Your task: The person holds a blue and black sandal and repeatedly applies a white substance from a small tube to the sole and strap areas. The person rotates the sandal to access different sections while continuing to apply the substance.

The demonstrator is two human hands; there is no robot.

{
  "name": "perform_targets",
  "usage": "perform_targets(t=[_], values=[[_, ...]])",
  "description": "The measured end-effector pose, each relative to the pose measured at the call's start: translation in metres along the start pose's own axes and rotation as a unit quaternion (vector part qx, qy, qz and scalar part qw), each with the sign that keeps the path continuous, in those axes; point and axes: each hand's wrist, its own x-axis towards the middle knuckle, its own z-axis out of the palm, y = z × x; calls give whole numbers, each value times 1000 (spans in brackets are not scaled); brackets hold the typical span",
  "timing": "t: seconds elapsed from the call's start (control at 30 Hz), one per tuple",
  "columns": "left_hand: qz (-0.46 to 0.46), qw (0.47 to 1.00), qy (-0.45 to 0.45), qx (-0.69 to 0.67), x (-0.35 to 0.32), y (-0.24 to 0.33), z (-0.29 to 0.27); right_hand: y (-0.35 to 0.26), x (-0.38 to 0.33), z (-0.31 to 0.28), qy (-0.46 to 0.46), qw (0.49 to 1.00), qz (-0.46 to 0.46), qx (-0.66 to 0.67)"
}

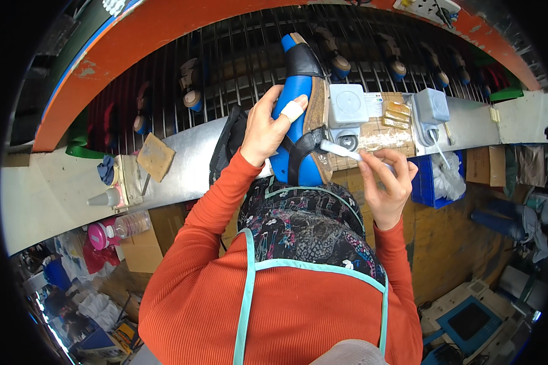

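My left hand [263,125], white tape round its thumb, grips a blue shoe last [297,88] from its left side. Black straps [299,152] wrap the last near its lower end, and a black piece [302,59] covers part of the upper end. Its brown sole side [315,112] faces right. Between the thumb and fingers of my right hand [388,182] is a small brush [341,149] with a pale handle. The brush head meets or nearly meets the strap at the sole edge. Just beyond it stands an open pot [347,141] beside a grey lidded container [348,104].
Behind the metal ledge [189,152], a rod rack carries several lasts with shoe parts [192,97]. Amber blocks [397,114] lie on cardboard near a second grey container [432,106]. A tan pad [156,157] is at left; a blue bin [426,188] stands at right.
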Motion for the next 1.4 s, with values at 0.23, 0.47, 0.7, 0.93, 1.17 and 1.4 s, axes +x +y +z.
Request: perform_targets(t=[0.23,0.47,0.7,0.93,1.17,1.4], values=[[-43,997,-34,-60,6,0,-4,15,0,-4,-92,987,31,128],[-117,970,-70,-202,16,-5,-2,19,0,-5,-96,980,34,170],[-236,891,-147,-358,20,-13,6,19,5,-6,-64,976,37,204],[-301,818,-226,-435,15,-10,15,14,23,-10,-81,966,37,243],[-381,670,-375,-515,6,-20,15,19,46,-5,-123,958,-61,253],[-220,765,-500,-340,-21,-46,15,24,57,-4,-175,942,-108,265]])
